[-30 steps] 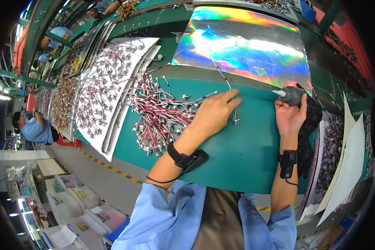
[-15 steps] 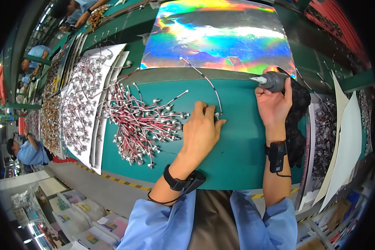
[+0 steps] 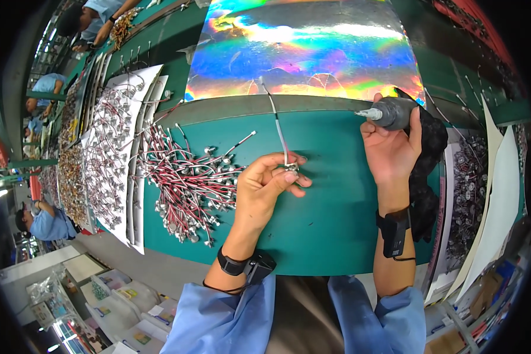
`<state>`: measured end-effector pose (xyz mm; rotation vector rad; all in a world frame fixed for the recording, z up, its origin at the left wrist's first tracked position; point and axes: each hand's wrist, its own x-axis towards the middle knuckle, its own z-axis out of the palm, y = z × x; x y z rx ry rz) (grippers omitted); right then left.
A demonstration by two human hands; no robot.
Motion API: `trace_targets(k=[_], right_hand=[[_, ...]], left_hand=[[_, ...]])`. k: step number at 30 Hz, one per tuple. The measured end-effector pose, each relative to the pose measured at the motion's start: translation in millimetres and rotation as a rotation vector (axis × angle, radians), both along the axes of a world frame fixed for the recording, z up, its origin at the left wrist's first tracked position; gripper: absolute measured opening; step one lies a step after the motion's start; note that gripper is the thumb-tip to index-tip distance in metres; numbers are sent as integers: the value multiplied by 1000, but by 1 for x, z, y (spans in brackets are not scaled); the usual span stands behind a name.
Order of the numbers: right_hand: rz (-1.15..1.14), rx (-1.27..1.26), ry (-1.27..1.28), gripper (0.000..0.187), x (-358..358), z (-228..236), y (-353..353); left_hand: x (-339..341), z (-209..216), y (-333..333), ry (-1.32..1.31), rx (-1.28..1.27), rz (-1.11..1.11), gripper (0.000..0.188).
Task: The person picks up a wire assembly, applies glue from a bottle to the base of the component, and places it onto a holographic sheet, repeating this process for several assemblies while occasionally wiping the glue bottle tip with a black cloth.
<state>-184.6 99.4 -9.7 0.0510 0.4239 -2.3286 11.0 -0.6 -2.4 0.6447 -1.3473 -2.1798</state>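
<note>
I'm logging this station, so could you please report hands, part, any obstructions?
Left hand pinching a wired component. Right hand gripping dark bottle, nozzle leftward. Wire pile close beside left hand.

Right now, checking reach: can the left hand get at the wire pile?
Probably yes: the wire pile lies beside the left hand, nothing between, though that hand holds one loose wire.

L hand point(image 3: 268, 184): thumb & index closed in a pinch, thumb side up, other fingers slightly spread, ptg R
L forearm point(image 3: 242, 238): bare, angled fwd & a bit R, wrist approx. straight
R hand point(image 3: 392, 144): palm up, fingers curled in a grip, thumb straight, ptg fwd
R forearm point(image 3: 393, 203): bare, nearly straight fwd
Hands, from here: well apart, R a bit farther fwd
</note>
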Motion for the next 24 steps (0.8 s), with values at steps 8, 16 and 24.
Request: trace_targets(k=[8,16,24], right_hand=[[2,12,-22,40,2,-1,-3],[15,14,-45,40,2,-4,-4],[18,12,-27,41,1,-5,-4]], left_hand=[[3,4,-1,89,46,19,17],[3,4,-1,110,55,11,18],[3,4,-2,128,55,-5,18]])
